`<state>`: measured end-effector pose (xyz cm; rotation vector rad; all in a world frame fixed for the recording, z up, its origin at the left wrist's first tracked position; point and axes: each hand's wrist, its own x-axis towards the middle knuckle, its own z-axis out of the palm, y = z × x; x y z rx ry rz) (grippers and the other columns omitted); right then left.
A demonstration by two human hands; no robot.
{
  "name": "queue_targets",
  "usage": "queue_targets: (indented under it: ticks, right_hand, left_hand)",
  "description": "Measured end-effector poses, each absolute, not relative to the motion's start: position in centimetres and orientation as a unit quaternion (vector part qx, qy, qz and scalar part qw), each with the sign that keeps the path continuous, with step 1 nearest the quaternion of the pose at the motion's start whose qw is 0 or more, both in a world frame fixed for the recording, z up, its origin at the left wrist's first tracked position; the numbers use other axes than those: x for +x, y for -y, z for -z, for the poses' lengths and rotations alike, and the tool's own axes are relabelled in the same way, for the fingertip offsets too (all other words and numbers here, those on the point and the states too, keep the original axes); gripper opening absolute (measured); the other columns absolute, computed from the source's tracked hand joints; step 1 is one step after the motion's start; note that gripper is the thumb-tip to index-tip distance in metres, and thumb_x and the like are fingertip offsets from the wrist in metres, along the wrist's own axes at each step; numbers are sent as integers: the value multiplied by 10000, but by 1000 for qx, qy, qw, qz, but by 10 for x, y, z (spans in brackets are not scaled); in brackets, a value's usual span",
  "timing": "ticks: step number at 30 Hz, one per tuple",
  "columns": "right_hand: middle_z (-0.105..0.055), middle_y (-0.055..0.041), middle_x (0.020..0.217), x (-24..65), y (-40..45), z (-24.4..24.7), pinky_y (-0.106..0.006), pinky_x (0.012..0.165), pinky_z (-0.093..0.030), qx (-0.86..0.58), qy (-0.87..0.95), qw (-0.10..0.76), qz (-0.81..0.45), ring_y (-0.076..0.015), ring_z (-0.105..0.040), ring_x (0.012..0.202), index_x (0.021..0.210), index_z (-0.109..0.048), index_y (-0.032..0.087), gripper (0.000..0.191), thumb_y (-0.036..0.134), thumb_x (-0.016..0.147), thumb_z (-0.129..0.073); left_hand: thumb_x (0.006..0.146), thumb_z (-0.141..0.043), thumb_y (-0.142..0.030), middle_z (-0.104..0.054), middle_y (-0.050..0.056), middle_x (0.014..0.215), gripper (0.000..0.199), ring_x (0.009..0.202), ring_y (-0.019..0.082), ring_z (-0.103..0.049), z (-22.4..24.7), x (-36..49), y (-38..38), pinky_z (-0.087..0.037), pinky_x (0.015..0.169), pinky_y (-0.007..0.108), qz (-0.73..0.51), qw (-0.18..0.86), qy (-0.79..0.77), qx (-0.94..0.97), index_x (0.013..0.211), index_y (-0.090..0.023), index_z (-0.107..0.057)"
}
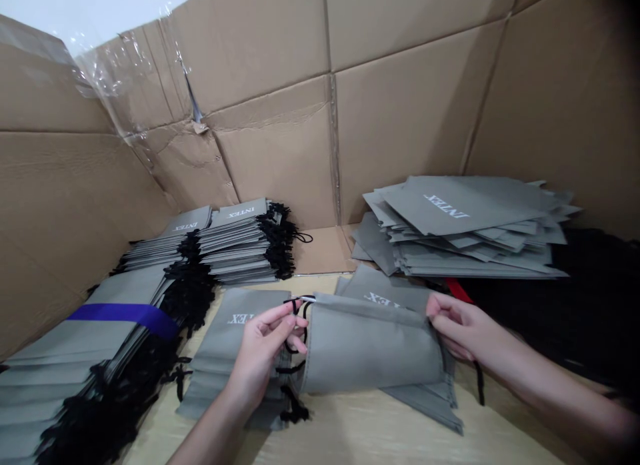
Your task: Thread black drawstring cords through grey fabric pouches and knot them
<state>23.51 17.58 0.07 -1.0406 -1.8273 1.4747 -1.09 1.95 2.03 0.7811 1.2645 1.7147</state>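
2 bare hands hold 1 gray drawstring bag (370, 348): the left hand (263, 358) pinches its black cord (295, 306) closed between the fingers, while the right hand (465, 328) grips its top edge (380, 310).

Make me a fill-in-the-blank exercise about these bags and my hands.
The left hand pinches a ____ cord.
The right hand holds the edge of a ____ bag.
The bags show the printed word ____.
A ____ band circles the stack on the left.

Missing words: black; grey; INTEX; purple.
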Motion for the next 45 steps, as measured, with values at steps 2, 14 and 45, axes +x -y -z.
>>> queue_targets:
  ticks: [2,14,45]
  right_hand:
    - [-257,125,362,235,-175,0,-178,339,-140,-392,672,296,-555,-35,-206,285,597,-342,237,228,359,596,-535]
    - [-374,91,467,238,-175,-2,-192,320,-154,-385,704,307,-512,-43,-262,299,605,-372,233,171,317,613,-520]
    - [-509,44,618,252,-173,-6,-223,507,-357,-350,854,307,-232,-129,-476,541,699,-408,236,69,220,736,-464]
  left_hand:
    - [598,-795,-333,-702,45,715,408,435,98,-589,-21,-11,-20,-448,517,225,-683,437,-498,308,926,-115,-688]
    - [618,-786,-342,-711,47,739,362,419,96,-595,-18,-14,-20,-470,496,219,-682,447,-494,301,868,-105,-675]
    - [658,-722,-413,-716,93,945,312,969,225,-604,-18,-31,-20,-444,839,286,-677,258,-608,326,798,-135,-734]
